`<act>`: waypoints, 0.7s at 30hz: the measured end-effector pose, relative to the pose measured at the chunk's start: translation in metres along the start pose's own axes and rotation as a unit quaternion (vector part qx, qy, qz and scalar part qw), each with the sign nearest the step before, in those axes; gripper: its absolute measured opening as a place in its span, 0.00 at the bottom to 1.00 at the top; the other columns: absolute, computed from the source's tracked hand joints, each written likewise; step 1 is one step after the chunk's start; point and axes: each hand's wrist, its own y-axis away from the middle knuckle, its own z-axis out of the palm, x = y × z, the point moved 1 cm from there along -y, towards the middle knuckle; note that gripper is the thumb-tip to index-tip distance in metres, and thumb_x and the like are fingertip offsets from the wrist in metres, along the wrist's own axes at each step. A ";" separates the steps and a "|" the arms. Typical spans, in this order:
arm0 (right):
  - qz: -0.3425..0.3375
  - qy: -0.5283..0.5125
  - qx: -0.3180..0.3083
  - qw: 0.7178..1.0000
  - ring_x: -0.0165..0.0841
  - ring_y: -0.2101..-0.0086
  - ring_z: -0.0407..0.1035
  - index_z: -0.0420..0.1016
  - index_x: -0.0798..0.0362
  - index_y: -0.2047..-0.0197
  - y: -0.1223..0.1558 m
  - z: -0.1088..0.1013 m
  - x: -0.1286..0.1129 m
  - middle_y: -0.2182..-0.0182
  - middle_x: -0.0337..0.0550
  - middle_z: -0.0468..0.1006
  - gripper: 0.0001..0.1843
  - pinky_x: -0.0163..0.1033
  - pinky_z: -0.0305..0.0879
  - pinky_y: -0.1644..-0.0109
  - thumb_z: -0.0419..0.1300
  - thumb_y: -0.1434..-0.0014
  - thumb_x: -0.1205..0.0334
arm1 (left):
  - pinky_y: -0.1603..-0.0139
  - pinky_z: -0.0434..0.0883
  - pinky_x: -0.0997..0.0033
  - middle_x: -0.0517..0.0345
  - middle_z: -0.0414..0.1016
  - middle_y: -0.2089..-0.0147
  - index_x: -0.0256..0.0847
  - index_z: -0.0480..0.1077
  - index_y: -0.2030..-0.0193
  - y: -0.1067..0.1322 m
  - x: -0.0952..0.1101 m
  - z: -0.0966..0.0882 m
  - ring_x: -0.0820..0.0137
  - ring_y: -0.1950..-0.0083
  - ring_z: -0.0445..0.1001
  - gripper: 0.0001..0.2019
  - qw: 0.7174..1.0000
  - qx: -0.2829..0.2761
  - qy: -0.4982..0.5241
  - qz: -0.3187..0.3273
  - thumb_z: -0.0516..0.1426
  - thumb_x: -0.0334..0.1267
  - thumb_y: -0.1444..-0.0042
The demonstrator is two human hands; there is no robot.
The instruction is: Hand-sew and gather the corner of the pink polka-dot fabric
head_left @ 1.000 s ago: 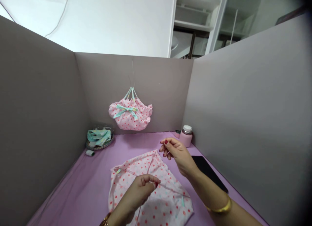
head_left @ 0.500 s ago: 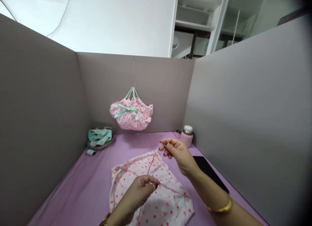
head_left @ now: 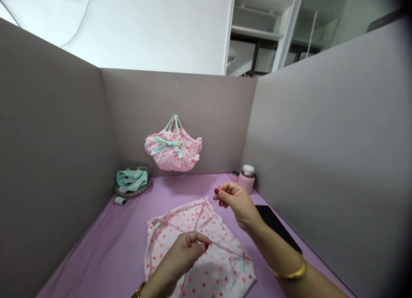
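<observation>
"Lying spread on the purple-covered bench point(head_left: 119, 246): pink, red-dotted fabric sheet point(head_left: 212, 270). Why flat?"

"Presumably to keep its seams in view and within reach."

"Hands?"

"The left hand point(head_left: 185, 251) pinches narrowly, thumb to forefinger, over the sheet. The right hand point(head_left: 238, 207) is raised near the sheet's far corner, thumb pressed to fingers. Contents, if any: too fine to tell."
</observation>
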 end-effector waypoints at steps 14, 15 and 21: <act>0.065 -0.115 -0.031 0.991 0.23 0.83 0.59 0.59 0.50 0.69 0.000 0.003 -0.003 0.87 0.28 0.63 0.18 0.31 0.59 0.74 0.63 0.53 0.50 | 0.84 0.45 0.77 0.73 0.48 0.85 0.35 0.69 0.61 -0.001 -0.009 -0.006 0.78 0.84 0.44 0.13 0.996 0.032 -0.077 0.039 0.47 0.38 0.47; 0.073 -0.127 -0.030 0.989 0.22 0.85 0.55 0.59 0.50 0.70 -0.002 0.002 -0.005 0.87 0.26 0.59 0.19 0.29 0.56 0.77 0.64 0.54 0.50 | 0.83 0.46 0.77 0.73 0.47 0.84 0.35 0.69 0.61 0.000 -0.009 -0.009 0.78 0.83 0.45 0.14 0.993 0.039 -0.099 0.051 0.47 0.39 0.46; 0.034 -0.132 0.049 0.989 0.18 0.88 0.44 0.61 0.50 0.72 -0.025 -0.030 -0.026 0.88 0.26 0.56 0.19 0.24 0.36 0.86 0.68 0.60 0.55 | 0.79 0.52 0.76 0.68 0.53 0.80 0.35 0.70 0.60 0.006 -0.012 -0.043 0.75 0.79 0.53 0.16 0.972 0.103 -0.196 0.084 0.46 0.39 0.45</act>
